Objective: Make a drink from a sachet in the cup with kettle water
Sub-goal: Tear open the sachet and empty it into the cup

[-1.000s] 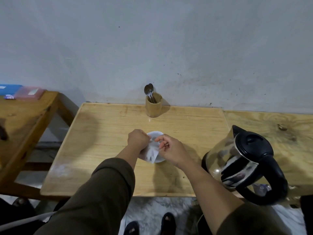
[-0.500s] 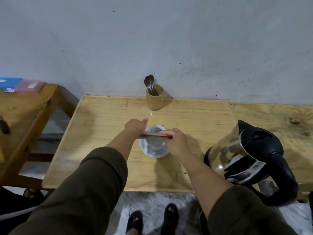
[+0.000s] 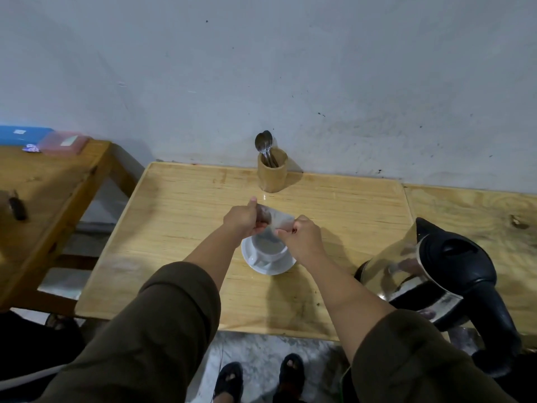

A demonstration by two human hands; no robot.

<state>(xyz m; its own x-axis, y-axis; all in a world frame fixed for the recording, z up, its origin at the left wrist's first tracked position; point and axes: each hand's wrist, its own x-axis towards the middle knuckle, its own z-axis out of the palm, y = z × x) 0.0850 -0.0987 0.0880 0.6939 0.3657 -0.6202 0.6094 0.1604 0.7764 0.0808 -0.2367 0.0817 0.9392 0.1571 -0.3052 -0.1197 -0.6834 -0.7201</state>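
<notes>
A white cup [image 3: 268,249] stands on a white saucer [image 3: 283,264] in the middle of the wooden table [image 3: 180,216]. Just above the cup I hold a small pale sachet [image 3: 278,219] between both hands. My left hand [image 3: 242,218] pinches its left end and my right hand [image 3: 300,238] pinches its right end. The sachet is tilted over the cup's far rim, and whether it is torn I cannot tell. A glass kettle [image 3: 430,274] with a black lid and handle stands to the right of the saucer.
A wooden holder [image 3: 272,173] with several metal spoons [image 3: 263,144] stands at the back by the wall. A second wooden table [image 3: 43,193] at the left carries a pink box [image 3: 64,143] and a blue box [image 3: 17,133]. My feet show below the table's front edge.
The sachet went from hanging at the cup's front, to flat across it, to raised and tilted over the far rim. Both hands moved away from me with it.
</notes>
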